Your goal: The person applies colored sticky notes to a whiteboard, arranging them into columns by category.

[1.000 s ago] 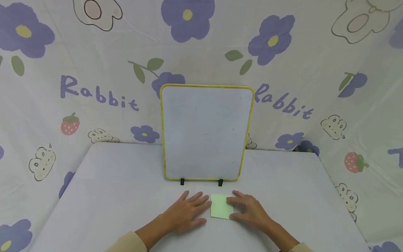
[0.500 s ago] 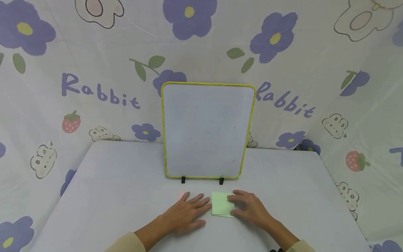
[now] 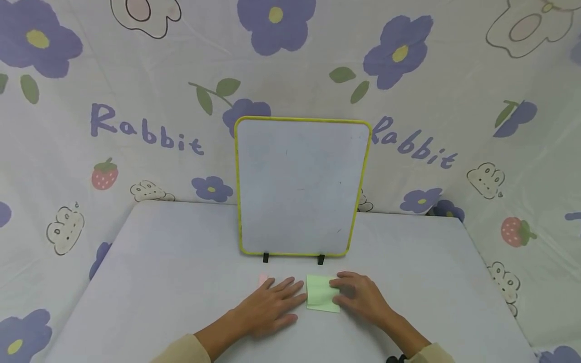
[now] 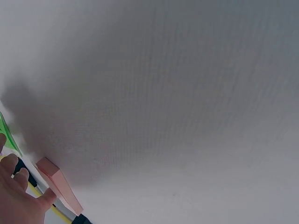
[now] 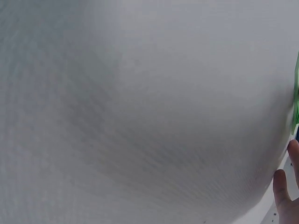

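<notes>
Pinching green paper [image 3: 320, 291] with the right hand [image 3: 362, 298], left hand [image 3: 271, 308] spread beside it, pink block [image 4: 64, 189] just beyond.

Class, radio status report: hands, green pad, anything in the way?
Right hand grips green pad, right side. Left hand spread beside it. Pink block near left fingers, not blocking.

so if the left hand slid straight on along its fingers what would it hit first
Most likely the green paper: in the head view the left hand points at its left edge, right by the fingertips. Whether they touch is hard to tell.
</notes>
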The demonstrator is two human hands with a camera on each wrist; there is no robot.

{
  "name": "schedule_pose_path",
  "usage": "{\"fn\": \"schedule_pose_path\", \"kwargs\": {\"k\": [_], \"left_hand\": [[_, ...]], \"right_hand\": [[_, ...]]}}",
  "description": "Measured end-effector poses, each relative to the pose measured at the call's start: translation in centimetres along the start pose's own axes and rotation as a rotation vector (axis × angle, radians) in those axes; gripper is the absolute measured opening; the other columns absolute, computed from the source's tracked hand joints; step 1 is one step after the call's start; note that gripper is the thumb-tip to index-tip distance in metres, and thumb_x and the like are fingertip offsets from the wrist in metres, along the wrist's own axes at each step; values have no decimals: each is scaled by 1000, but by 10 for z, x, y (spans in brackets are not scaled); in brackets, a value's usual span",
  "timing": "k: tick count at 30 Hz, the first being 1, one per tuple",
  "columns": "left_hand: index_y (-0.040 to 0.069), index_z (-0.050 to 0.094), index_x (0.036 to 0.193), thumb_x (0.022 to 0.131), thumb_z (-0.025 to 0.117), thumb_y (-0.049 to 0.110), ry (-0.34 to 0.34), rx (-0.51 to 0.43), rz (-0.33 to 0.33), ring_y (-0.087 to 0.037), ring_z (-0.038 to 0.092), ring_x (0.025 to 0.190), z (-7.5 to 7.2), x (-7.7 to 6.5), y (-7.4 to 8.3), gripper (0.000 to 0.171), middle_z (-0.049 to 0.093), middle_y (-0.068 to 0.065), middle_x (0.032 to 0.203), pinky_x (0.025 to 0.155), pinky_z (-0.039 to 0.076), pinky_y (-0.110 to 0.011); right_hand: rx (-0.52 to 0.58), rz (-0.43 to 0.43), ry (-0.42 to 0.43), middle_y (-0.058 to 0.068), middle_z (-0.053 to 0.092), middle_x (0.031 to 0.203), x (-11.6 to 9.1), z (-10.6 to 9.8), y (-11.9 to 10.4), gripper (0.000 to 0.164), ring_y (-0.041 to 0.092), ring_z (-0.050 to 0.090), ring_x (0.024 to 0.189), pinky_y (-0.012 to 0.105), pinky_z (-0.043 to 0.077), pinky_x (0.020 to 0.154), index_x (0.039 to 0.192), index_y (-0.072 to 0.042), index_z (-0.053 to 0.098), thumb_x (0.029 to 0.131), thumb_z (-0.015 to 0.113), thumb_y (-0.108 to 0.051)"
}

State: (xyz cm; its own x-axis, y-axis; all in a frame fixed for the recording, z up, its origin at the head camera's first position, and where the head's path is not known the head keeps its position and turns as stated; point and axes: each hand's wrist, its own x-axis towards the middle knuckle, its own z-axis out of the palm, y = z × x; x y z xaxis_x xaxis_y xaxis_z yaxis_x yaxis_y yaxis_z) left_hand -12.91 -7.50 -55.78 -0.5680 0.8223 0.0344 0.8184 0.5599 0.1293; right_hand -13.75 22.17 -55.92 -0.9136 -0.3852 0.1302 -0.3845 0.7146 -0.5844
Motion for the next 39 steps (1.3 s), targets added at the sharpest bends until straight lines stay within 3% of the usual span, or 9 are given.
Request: {"fn": "schedule_pose_path", "kwargs": {"k": [10, 14, 23, 30, 35, 39], "left_hand": [[25, 41, 154, 105, 36, 48, -28, 25, -47, -25, 28, 148, 1, 8, 4, 54, 30, -6, 162, 110, 32, -59], [26, 45, 151, 105, 36, 49, -2, 60, -53, -25, 29, 148, 4, 12, 5, 52, 33, -4, 160, 108, 31, -64], [28, 48, 149, 105, 41, 46, -29, 85, -63, -21, 31, 147, -5, 17, 8, 49, 35, 3, 160, 107, 31, -65], [27, 48, 149, 104, 43, 46, -56, 94, -63, -21, 32, 146, -4, 17, 7, 49, 35, 3, 159, 106, 31, -66], [30, 45, 151, 104, 42, 46, -84, 96, -91, -23, 32, 146, -5, 19, 9, 49, 34, 3, 160, 107, 31, -66], [31, 44, 151, 104, 43, 45, -104, 66, -111, -23, 34, 146, -7, 19, 11, 50, 34, 3, 160, 108, 29, -66]], "right_hand": [[-1, 14, 16, 7, 74, 111, 2, -1, -2, 32, 32, 64, 115, 56, 47, 97, 106, -11, 78, 75, 86, -14], [-8, 7, 12, 6, 74, 111, 2, 0, -2, 30, 31, 64, 114, 56, 47, 96, 105, -12, 78, 76, 86, -15], [-135, -95, 69, 5, 73, 112, 0, 2, -4, 33, 25, 67, 108, 49, 50, 93, 108, -10, 75, 77, 85, -16], [-222, -3, 109, -3, 69, 108, 0, 3, -6, 45, 14, 65, 94, 38, 52, 82, 116, -14, 72, 75, 87, -26], [-186, -23, 145, -10, 65, 89, -2, 2, -5, 44, 4, 59, 80, 33, 51, 74, 115, -13, 72, 75, 87, -23], [-110, -54, 140, -9, 67, 86, -4, 2, -4, 38, 2, 59, 79, 33, 52, 75, 113, -10, 72, 78, 85, -17]]}}
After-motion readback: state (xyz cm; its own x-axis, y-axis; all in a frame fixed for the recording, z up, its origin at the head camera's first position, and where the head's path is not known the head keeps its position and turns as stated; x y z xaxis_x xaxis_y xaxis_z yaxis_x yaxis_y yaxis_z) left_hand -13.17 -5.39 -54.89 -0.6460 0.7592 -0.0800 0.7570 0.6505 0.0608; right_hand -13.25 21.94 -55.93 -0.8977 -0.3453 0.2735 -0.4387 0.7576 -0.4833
